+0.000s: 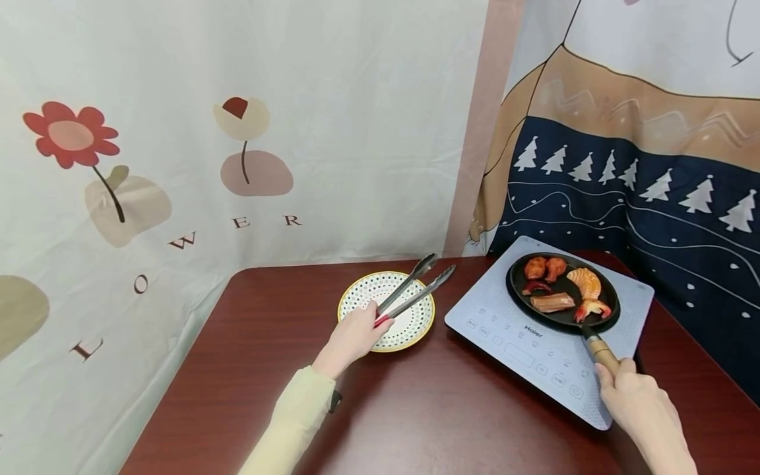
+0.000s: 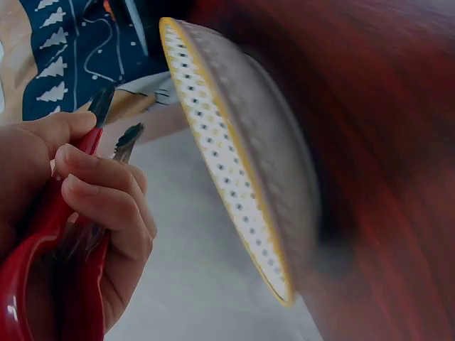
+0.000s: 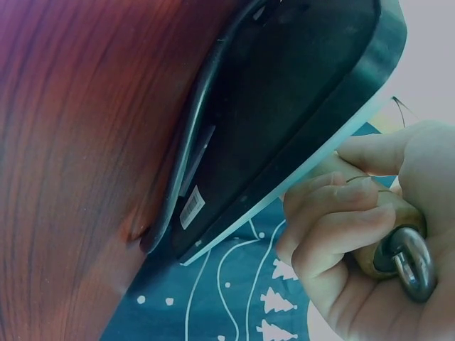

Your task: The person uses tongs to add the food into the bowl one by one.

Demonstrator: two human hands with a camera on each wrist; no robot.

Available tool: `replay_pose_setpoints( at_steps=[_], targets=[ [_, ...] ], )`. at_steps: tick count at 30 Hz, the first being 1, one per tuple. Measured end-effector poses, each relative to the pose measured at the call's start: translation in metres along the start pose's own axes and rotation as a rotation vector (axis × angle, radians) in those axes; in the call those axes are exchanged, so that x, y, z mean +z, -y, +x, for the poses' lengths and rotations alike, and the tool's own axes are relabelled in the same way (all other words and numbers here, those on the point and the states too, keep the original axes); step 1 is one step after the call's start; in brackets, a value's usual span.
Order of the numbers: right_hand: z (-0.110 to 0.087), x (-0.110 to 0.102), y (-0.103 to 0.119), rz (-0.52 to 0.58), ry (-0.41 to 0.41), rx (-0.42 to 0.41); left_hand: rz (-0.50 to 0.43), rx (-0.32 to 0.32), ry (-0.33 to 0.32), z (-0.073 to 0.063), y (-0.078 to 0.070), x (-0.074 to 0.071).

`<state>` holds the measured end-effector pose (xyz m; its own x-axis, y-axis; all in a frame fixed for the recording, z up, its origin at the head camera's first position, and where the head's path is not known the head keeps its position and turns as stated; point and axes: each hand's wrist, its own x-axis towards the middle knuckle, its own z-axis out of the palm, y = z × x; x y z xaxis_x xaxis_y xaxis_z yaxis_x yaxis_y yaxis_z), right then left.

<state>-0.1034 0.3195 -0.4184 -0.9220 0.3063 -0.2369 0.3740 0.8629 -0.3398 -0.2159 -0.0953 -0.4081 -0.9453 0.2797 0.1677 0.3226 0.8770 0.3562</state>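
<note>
My left hand (image 1: pixel 358 332) grips the red handles of metal tongs (image 1: pixel 412 293), whose two arms stand apart above a dotted, yellow-rimmed plate (image 1: pixel 349 297). In the left wrist view the fingers curl round the red handles, with the plate (image 2: pixel 227 170) beside them. On the right, my right hand (image 1: pixel 644 402) holds the wooden handle (image 1: pixel 602 353) of a black frying pan (image 1: pixel 570 320). Several food pieces lie in the pan, among them a salmon-like slice (image 1: pixel 584 284), a shrimp-like piece (image 1: pixel 592 309) and a brownish roll (image 1: pixel 552 303). A metal ring ends the handle in the right wrist view.
Beneath the pan is a white Haier induction cooker (image 1: pixel 505 330) at the right of the dark red wooden table (image 1: pixel 249 343). Printed curtains (image 1: pixel 368 132) hang behind the table and along its right side. A strap or cuff shows at the left wrist.
</note>
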Motion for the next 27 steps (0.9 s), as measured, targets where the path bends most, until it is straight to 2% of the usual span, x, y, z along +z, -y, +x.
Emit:
replay_pose_setpoints(
  at_steps=[7,17,23,27],
  targets=[
    [0.001,0.0,0.0,-0.002,-0.006,-0.012,0.029,-0.09,-0.022,-0.022,0.025,0.0],
    [0.001,0.0,0.0,-0.001,-0.006,-0.006,0.013,-0.154,-0.072,-0.047,0.055,0.007],
    [0.001,0.001,-0.002,-0.001,-0.006,-0.014,0.024,-0.171,-0.085,-0.055,0.064,0.008],
    [0.002,0.001,-0.002,-0.001,-0.008,-0.013,0.039,-0.186,-0.069,-0.056,0.066,0.004]
  ],
)
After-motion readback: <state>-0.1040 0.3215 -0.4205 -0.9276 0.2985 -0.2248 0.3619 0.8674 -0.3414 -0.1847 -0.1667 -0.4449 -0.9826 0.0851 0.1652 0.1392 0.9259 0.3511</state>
